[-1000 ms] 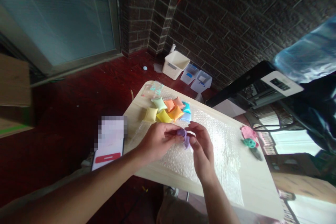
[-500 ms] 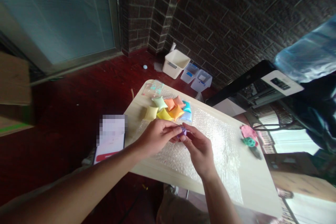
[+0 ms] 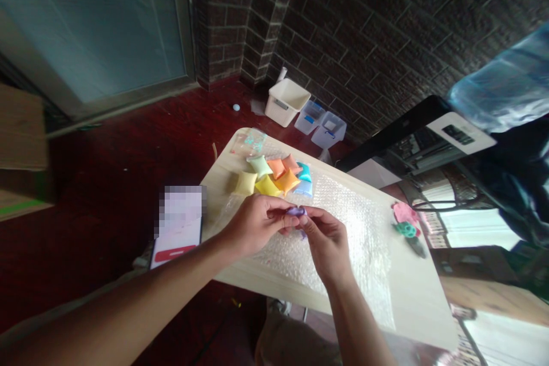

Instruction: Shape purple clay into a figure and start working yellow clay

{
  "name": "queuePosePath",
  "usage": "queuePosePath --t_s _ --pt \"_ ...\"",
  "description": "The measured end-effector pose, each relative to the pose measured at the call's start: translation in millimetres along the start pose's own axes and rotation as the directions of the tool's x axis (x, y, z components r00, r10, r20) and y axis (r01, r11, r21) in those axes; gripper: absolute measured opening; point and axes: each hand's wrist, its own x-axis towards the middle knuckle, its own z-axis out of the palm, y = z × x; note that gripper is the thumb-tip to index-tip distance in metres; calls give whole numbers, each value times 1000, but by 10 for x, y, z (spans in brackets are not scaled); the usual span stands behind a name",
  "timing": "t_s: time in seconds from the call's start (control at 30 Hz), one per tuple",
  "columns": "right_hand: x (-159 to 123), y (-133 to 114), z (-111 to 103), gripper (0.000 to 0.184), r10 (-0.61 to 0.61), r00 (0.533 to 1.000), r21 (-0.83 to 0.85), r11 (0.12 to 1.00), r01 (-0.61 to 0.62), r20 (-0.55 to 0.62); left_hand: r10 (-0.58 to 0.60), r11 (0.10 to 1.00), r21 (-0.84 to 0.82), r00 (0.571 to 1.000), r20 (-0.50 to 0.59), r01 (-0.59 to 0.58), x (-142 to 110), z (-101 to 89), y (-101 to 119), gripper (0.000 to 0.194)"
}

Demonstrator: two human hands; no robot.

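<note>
A small piece of purple modelling clay [image 3: 295, 212] is pinched between my two hands above the table. My left hand [image 3: 257, 222] grips it from the left with thumb and fingers, while my right hand [image 3: 326, 240] holds its right side. A purple bit also shows below the right thumb; the fingers hide the rest. Just beyond my hands lie several small pillow-shaped packets, among them a yellow packet [image 3: 268, 185], an orange packet [image 3: 287, 181], a pale green packet [image 3: 259, 166] and a blue packet [image 3: 304, 171].
Bubble wrap [image 3: 355, 223] covers the middle of the pale table [image 3: 422, 291]. Pink clay [image 3: 405, 213] and a green piece [image 3: 407, 230] lie at the right edge. A phone-like screen [image 3: 180, 229] stands at the left. Beyond, a white basket [image 3: 286, 104] and clear bins stand on the floor.
The purple clay has turned between my fingers and now looks wider and flatter, with a bit showing lower down. My hands stay in nearly the same place.
</note>
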Motion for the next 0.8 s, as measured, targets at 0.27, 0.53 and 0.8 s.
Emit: queuePosePath --t_s 0.27,0.53,0.8 --pt "-21 10 -6 32 48 999 -64 997 -49 -24 128 976 188 989 -71 -113 -47 -4 21 18" --pt "9 15 -26 22 3 1000 -46 999 -4 -15 -28 996 -91 995 -93 19 8 -16 -61 49" --pt "-4 -13 -13 21 -91 995 -112 990 87 -34 -99 971 -225 990 -105 74 43 -3 -110 39"
